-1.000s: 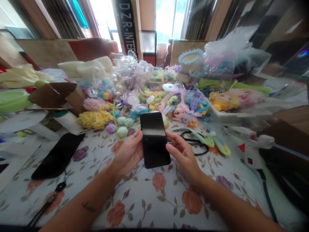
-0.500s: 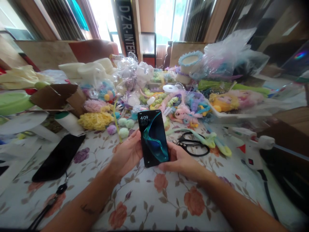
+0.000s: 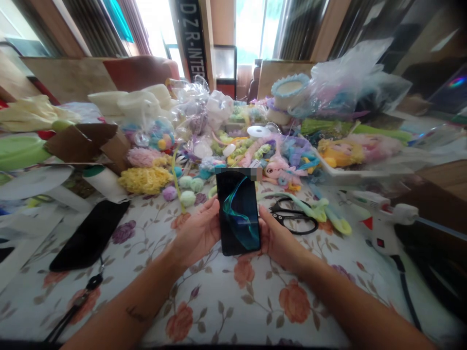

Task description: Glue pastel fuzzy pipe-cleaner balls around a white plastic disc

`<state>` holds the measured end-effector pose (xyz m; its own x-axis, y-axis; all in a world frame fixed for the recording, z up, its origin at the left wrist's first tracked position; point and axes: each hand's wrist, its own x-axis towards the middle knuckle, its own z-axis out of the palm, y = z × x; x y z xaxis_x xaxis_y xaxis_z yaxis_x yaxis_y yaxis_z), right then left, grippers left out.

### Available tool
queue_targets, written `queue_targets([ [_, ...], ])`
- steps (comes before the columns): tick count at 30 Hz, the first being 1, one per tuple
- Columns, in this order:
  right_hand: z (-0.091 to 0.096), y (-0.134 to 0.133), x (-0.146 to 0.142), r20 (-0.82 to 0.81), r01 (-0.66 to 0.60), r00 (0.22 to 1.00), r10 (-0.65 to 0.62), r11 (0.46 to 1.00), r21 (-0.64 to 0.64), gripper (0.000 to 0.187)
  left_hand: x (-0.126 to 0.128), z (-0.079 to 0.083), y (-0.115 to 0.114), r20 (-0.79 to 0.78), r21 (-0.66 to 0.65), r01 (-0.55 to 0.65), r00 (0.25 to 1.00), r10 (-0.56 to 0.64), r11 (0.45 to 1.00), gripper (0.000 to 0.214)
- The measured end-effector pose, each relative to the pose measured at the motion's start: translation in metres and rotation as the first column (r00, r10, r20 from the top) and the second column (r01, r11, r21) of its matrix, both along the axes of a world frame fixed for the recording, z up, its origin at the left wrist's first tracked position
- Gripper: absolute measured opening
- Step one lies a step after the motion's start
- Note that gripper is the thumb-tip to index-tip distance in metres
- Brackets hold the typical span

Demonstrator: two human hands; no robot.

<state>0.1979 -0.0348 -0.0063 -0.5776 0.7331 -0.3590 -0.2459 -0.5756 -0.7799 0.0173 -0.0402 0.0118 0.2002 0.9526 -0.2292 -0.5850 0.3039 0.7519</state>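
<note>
Head camera: the phone (image 3: pixel 239 216) stands nearly upright between both hands, raised above the flowered tablecloth (image 3: pixel 226 301) and just in front of the craft heap, its screen lit; the left hand (image 3: pixel 195 233) is closed on its left edge, fingers curled behind it; the right hand (image 3: pixel 279 238) grips the lower right edge in the same way, thumb along the side.

Both hands pinch the phone by its edges and nothing shows under its lower end, so a loosened grip could let it slide down onto the table; a thumb straying onto the lit screen could set off an unwanted touch; the scissors (image 3: pixel 295 221) lie just beyond the right hand, so an outward sweep could knock them; the glue gun (image 3: pixel 379 228) lies near the right forearm with its cord trailing toward the table edge, and an elbow could snag it; whether it is hot cannot be told; the black pouch (image 3: pixel 89 233) has a strap lying near the left forearm, which could catch too.

Containers: a white tray (image 3: pixel 365 172) at the right holds a yellow and a pink soft doll (image 3: pixel 339 150); a crocheted basket (image 3: pixel 288 90) with a blue rim stands behind, its inside hidden; clear plastic bags (image 3: pixel 350 78) hold pastel material too blurred to name; a cardboard box (image 3: pixel 87 143) sits open at the left, its contents out of sight; loose pompoms (image 3: pixel 188 187) lie outside any container.
</note>
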Motion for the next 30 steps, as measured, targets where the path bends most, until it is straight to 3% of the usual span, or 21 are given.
queue_targets([
  [10, -0.009, 0.000, 0.001, -0.069, 0.027, 0.997, -0.024, 0.999, 0.045, 0.052, 0.001, -0.002, 0.001, 0.039, 0.013, -0.005, 0.999, 0.005, 1.000, 0.026],
  [18, -0.011, 0.003, 0.004, 0.091, 0.126, 0.984, -0.156, 0.954, 0.271, 0.033, 0.002, 0.001, 0.003, 0.050, -0.007, -0.021, 0.998, 0.022, 1.000, 0.029],
  [21, -0.007, 0.003, 0.005, 0.083, 0.123, 0.985, -0.149, 0.957, 0.262, 0.025, 0.002, 0.002, 0.004, 0.044, -0.014, -0.045, 0.998, 0.046, 0.999, 0.030],
  [30, 0.001, 0.003, 0.004, 0.102, 0.054, 0.991, -0.085, 0.959, 0.280, 0.031, 0.002, 0.003, 0.006, 0.017, -0.009, -0.042, 0.999, 0.043, 0.999, 0.035],
])
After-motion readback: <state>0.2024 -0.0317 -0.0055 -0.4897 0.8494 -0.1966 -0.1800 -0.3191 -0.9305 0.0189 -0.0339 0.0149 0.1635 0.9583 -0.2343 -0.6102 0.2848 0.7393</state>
